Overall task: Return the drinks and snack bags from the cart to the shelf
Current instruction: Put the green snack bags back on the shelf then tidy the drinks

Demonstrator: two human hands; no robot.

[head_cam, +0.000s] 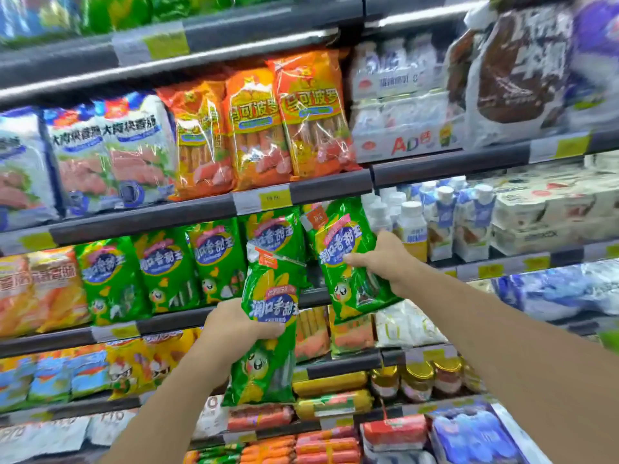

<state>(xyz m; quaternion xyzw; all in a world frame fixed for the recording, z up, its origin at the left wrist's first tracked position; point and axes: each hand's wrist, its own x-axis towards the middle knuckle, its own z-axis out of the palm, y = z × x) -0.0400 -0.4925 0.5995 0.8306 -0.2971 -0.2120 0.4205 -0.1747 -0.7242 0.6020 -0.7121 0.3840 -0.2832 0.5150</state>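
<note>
I hold two green sausage snack bags in front of a store shelf. My left hand [234, 324] grips one green bag [268, 356] at its middle, low and in front of the shelf edge. My right hand [385, 259] grips a second green bag [348, 249] by its right side, tilted, at the right end of the row of matching green bags [167, 266] on the third shelf [187, 321]. The cart is out of view.
Orange and blue-white sausage packs [258, 128] fill the shelf above. White drink bottles [412, 226] and milk cartons [475, 216] stand just right of my right hand. Jars [418, 380], yellow rolls and red sausages lie on the lower shelves.
</note>
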